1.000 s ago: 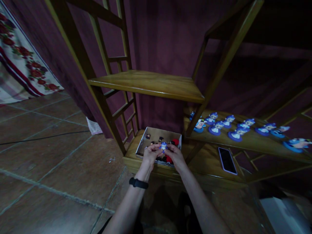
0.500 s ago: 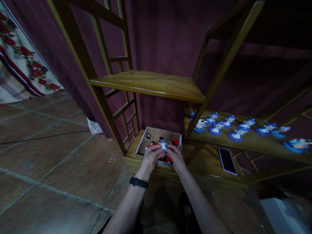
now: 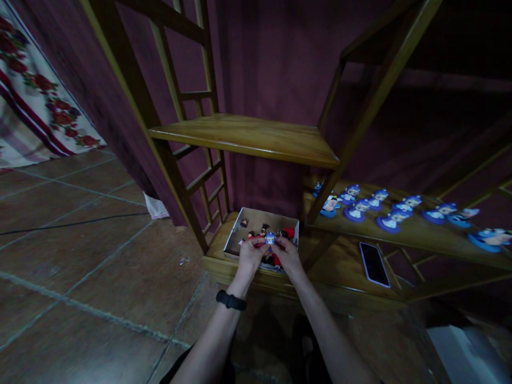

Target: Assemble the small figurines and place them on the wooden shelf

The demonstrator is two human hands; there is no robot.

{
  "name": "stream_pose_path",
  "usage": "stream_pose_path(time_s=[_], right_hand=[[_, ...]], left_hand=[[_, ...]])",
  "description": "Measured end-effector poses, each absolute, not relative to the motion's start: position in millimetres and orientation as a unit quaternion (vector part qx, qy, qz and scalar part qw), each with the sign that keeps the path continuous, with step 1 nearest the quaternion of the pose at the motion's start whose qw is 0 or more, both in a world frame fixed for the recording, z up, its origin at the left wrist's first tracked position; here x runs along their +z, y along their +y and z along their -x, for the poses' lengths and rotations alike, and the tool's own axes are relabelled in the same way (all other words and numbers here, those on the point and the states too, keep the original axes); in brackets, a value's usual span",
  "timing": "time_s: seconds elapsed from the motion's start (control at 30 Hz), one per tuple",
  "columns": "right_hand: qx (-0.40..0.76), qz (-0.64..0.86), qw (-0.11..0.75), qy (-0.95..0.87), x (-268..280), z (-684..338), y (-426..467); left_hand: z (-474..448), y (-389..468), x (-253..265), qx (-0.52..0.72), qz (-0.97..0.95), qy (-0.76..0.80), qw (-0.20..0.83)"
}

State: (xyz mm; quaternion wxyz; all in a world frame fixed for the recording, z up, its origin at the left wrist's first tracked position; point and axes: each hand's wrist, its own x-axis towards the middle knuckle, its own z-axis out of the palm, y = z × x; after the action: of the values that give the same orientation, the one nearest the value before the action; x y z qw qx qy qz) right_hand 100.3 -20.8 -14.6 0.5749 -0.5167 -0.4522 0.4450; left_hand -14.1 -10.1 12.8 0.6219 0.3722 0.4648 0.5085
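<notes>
Between the fingertips of both hands is a small blue-and-white figurine (image 3: 270,238), its lower part partly covered by the fingers. My left hand (image 3: 251,253) grips it from the left, a black band on that wrist. From the other side my right hand (image 3: 287,253) pinches it. Both hands are above a shallow cardboard box (image 3: 236,234) on the low wooden shelf. Inside lie several small red-and-black figures (image 3: 288,233), some hidden beneath the hands.
On the shelf at right stand several blue-and-white figurines (image 3: 394,218) on round blue bases. A phone (image 3: 374,264) lies on the lower ledge. A wooden shelf board (image 3: 248,136) juts out above the box. A dark cable (image 3: 76,224) crosses the tiled floor at left.
The figurine now looks tipped, its head lower and less of its body showing between my fingers. Both hands stay together over the box; the view has shifted very slightly.
</notes>
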Motion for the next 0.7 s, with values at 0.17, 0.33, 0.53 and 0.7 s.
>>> stream_pose_path(time_s=[0.17,0.33,0.53,0.7], right_hand=[[0.455,0.498,0.581,-0.455,-13.2,-100.9,-20.8],[0.468,0.498,0.582,-0.441,-8.9,-101.1,-22.2],[0.502,0.498,0.593,-0.385,-5.7,-101.8,-24.7],[0.521,0.485,0.602,-0.362,-6.3,-101.1,-25.5]], left_hand=[[14.5,-9.9,12.1,0.502,-0.489,0.510,0.498],[16.0,-9.8,11.0,0.491,-0.541,0.524,0.437],[16.5,-4.8,6.5,0.512,-0.410,0.486,0.578],[17.8,-5.5,5.5,0.531,-0.350,0.460,0.620]])
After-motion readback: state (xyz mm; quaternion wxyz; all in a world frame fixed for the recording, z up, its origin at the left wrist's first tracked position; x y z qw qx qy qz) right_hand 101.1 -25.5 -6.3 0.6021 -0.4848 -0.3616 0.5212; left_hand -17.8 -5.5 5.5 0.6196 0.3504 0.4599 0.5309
